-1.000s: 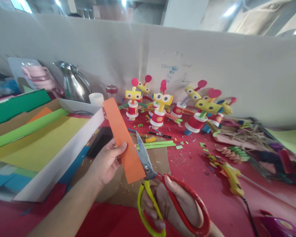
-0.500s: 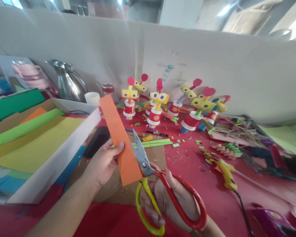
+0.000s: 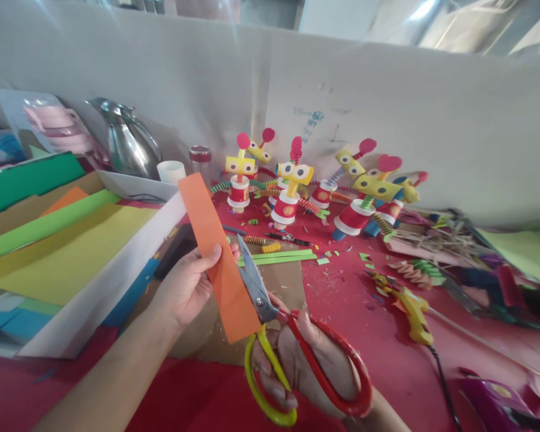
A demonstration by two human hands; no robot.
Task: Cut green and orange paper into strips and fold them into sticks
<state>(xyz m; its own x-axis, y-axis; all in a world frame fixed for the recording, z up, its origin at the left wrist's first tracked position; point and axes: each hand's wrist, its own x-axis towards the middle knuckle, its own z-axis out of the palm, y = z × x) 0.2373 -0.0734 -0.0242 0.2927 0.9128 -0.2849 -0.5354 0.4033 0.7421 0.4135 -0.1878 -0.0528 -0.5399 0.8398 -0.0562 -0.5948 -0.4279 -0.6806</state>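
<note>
1. Two handle loops, one yellow and one red, stand spread on the scissors (image 3: 261, 300); the right hand (image 3: 297, 363) is clamped on them, fingers at the yellow loop, thumb over the red.
2. Level with the blades, the left hand (image 3: 191, 288) pinches an orange strip (image 3: 218, 258) by its left edge, apart from the right hand. The strip is held in the air at a slant, its top end leaning left.
3. The blades point up and away, along the strip's right edge; whether they bite into it cannot be told.
4. Below lies a brown sheet (image 3: 288, 285) on the red tabletop (image 3: 342, 300), with a white box (image 3: 112, 282) of coloured sheets to the left and a yellow glue gun (image 3: 416, 321) well to the right.
5. Just past the strip lie narrow green strips (image 3: 279, 258), a small yellow coil (image 3: 271, 247) and a dark pen (image 3: 290, 239), with scraps scattered about.
6. Farther on, figures (image 3: 285, 210) with red cup bodies and yellow heads stand in a cluster, a heap of thin sticks (image 3: 432, 237) to their right.
7. Back left, a metal jug (image 3: 130, 144), a white cup (image 3: 171, 171) and a red-lidded jar (image 3: 200, 159) stand before a pale partition (image 3: 184, 78).
</note>
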